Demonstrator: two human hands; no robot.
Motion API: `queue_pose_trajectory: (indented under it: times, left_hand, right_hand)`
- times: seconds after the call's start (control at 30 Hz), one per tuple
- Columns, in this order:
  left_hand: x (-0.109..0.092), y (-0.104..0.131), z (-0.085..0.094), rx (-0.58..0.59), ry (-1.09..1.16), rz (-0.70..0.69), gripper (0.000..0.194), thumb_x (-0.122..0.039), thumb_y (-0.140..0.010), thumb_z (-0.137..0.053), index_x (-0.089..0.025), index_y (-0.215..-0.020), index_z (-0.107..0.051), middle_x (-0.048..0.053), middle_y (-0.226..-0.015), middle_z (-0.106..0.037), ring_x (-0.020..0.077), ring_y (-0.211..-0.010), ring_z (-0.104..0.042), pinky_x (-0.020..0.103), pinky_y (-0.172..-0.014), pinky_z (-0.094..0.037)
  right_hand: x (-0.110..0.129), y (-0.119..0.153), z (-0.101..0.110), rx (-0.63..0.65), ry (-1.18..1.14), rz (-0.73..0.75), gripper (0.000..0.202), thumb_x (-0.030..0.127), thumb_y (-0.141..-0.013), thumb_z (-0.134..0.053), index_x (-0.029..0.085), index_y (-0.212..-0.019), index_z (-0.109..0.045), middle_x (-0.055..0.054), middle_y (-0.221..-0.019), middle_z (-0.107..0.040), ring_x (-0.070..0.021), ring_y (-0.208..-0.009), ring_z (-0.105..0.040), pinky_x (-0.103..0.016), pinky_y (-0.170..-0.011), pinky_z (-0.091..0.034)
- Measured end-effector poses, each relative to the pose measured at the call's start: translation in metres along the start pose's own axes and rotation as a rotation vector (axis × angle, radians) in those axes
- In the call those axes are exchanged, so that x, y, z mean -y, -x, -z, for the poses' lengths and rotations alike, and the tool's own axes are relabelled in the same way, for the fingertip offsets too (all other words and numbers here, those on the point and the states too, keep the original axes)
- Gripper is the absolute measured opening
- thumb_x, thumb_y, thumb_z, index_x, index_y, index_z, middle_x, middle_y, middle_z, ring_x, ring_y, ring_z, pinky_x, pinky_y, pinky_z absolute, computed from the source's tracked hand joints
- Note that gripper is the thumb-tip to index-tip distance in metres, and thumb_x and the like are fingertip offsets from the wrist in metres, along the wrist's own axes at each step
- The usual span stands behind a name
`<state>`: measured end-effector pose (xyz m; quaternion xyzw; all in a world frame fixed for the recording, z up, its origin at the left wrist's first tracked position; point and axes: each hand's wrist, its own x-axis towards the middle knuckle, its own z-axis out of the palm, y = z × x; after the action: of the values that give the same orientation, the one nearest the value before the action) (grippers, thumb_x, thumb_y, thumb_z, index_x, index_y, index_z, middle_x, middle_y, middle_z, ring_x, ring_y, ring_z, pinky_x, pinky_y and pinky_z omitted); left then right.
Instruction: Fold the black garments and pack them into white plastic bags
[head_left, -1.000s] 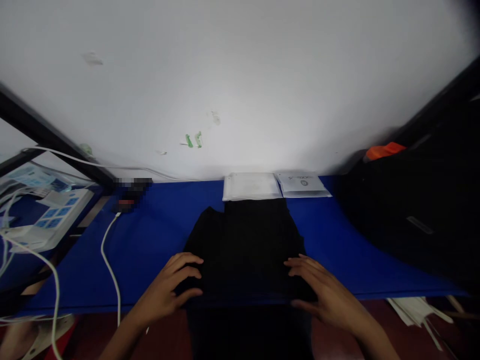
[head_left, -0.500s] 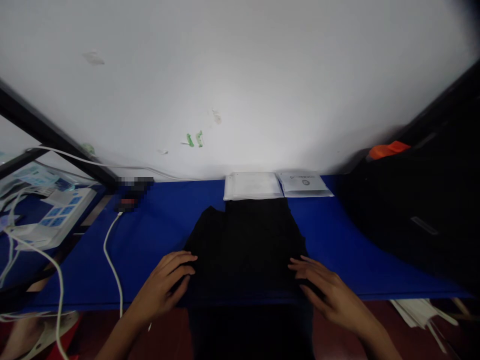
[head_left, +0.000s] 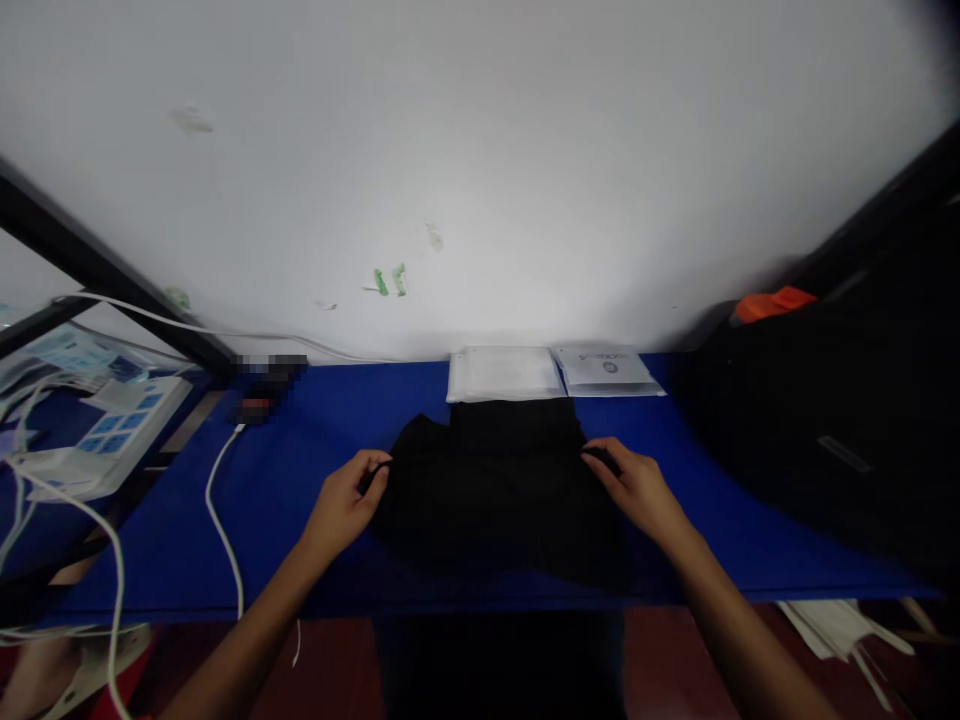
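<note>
A black garment (head_left: 495, 490) lies on the blue table cover (head_left: 330, 420), its folds hard to make out in the dark fabric. My left hand (head_left: 351, 500) pinches its left edge between thumb and fingers. On the opposite side, my right hand (head_left: 628, 482) grips the right edge the same way. The cloth between them looks slightly lifted, with its near part hanging toward the table's front. Beyond its far edge lie a white plastic zip bag (head_left: 506, 373) and a second zip bag with dark print (head_left: 607, 371).
A big black bag (head_left: 810, 430) fills the right side, with an orange piece (head_left: 772, 303) on top. A blurred dark object (head_left: 270, 388) with a white cable (head_left: 217, 510) sits at left. White-blue boxes (head_left: 124, 425) stand farther left. A white wall rises behind.
Both hands have moved away from me along the garment's sides and closed on its edges. The cloth's near part has been raised and shifted with them.
</note>
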<state>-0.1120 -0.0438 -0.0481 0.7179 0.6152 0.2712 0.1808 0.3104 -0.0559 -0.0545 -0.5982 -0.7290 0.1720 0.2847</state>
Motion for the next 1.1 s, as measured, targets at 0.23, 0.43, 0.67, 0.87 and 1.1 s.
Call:
queue_pose_trajectory:
  times: [0.23,0.43,0.67,0.87,1.1]
  left_hand:
    - [-0.035,-0.048,-0.014,-0.023,-0.260,-0.077,0.023,-0.026,-0.090,-0.053,-0.021,-0.111,-0.060,0.005,-0.101,-0.063,0.0187,-0.078,-0.064,0.029,-0.067,-0.050]
    - [-0.061,-0.088,-0.050,0.072,-0.228,-0.207,0.032,-0.035,-0.090,-0.062,-0.021,-0.118,-0.059,0.008,-0.112,-0.060,0.0231,-0.093,-0.062,0.032,-0.073,-0.051]
    - [-0.069,-0.085,-0.041,0.022,0.048,-0.406,0.007,-0.016,-0.086,-0.056,-0.020,-0.092,-0.059,0.004,-0.095,-0.061,0.0202,-0.094,-0.058,0.033,-0.081,-0.049]
    - [-0.074,-0.037,-0.011,0.392,0.048,-0.573,0.013,-0.016,-0.087,-0.055,-0.022,-0.096,-0.062,0.004,-0.099,-0.067,0.0197,-0.094,-0.061,0.037,-0.092,-0.044]
    - [-0.044,-0.037,-0.020,0.231,0.103,-0.447,0.016,-0.029,-0.097,-0.051,-0.024,-0.103,-0.065,0.005,-0.104,-0.068,0.0203,-0.101,-0.062,0.037,-0.093,-0.047]
  right_hand:
    - [-0.004,-0.042,-0.010,-0.093,0.387,0.171,0.029,0.029,-0.096,-0.048,0.022,-0.123,-0.054,-0.012,-0.110,-0.066,-0.0307,-0.103,-0.063,-0.042,-0.078,-0.057]
    - [0.000,-0.076,-0.018,-0.022,0.442,0.293,0.033,0.021,-0.094,-0.047,0.016,-0.125,-0.056,-0.016,-0.112,-0.062,-0.0335,-0.107,-0.058,-0.050,-0.094,-0.050]
    - [0.006,-0.065,0.002,-0.053,0.165,0.347,0.019,0.017,-0.093,-0.047,0.021,-0.106,-0.060,-0.011,-0.101,-0.062,-0.0284,-0.099,-0.058,-0.045,-0.086,-0.052]
    - [0.001,-0.007,0.016,0.050,-0.085,0.318,0.013,0.015,-0.088,-0.050,0.024,-0.093,-0.058,-0.010,-0.122,-0.061,-0.0285,-0.113,-0.057,-0.048,-0.092,-0.049]
    - [0.001,0.020,-0.002,0.093,-0.102,0.218,0.005,0.027,-0.091,-0.056,0.025,-0.092,-0.060,-0.010,-0.132,-0.058,-0.0311,-0.123,-0.051,-0.052,-0.097,-0.047]
